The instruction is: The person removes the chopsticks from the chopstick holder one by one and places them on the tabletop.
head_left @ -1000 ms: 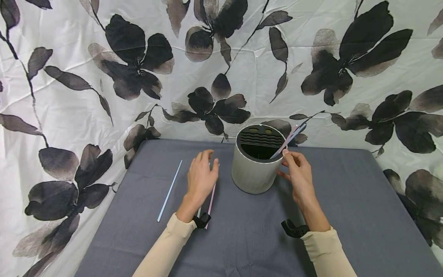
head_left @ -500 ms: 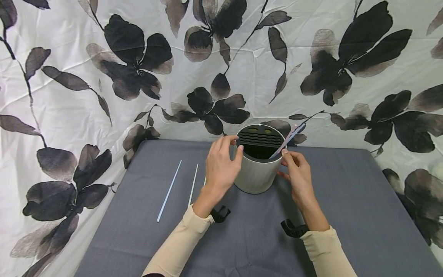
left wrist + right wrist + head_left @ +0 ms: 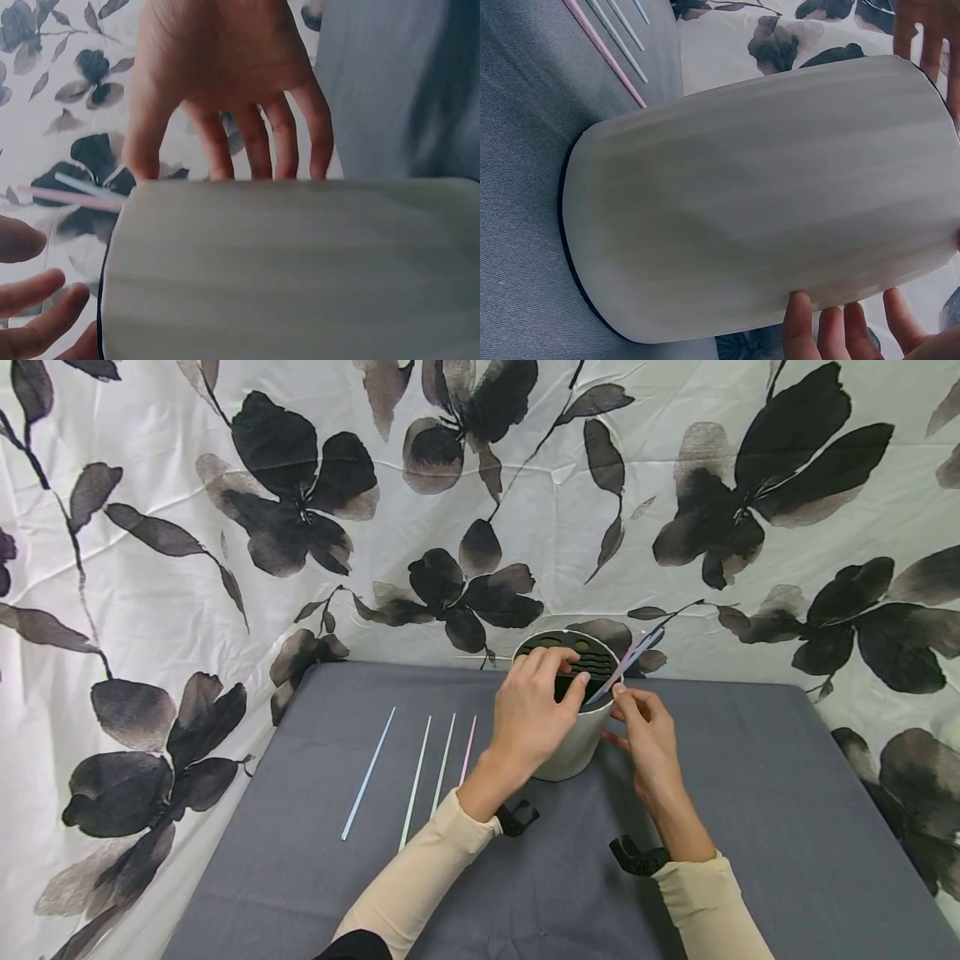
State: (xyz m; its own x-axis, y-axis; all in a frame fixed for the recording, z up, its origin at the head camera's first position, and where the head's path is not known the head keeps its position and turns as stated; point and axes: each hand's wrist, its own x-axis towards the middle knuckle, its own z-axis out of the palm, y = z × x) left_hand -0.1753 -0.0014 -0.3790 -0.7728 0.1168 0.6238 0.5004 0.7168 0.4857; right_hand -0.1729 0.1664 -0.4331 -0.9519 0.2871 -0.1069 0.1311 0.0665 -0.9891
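A cream cylindrical utensil holder (image 3: 572, 756) with a black slotted insert (image 3: 600, 658) stands upright near the table's far edge. Thin pink (image 3: 82, 199) and blue (image 3: 649, 640) straws lean out over its right rim. My left hand (image 3: 528, 710) is over the holder's left front rim, fingers spread and bent downward; nothing shows between them. In the left wrist view the holder hides those fingertips. At the right rim and side, my right hand (image 3: 648, 731) rests its fingers (image 3: 799, 322) against the holder's wall, close by the leaning straws.
Left of the holder, thin straws lie on the grey tablecloth (image 3: 750, 777): one blue (image 3: 367, 774), two pale green (image 3: 415, 783) and one pink (image 3: 468, 748). My left forearm partly covers some of them. A white floral cloth (image 3: 570, 518) hangs behind the table.
My left hand has moved right, from above the lying straws to over the holder's rim, uncovering the green and pink straws. The right hand and the leaning straws stay in place.
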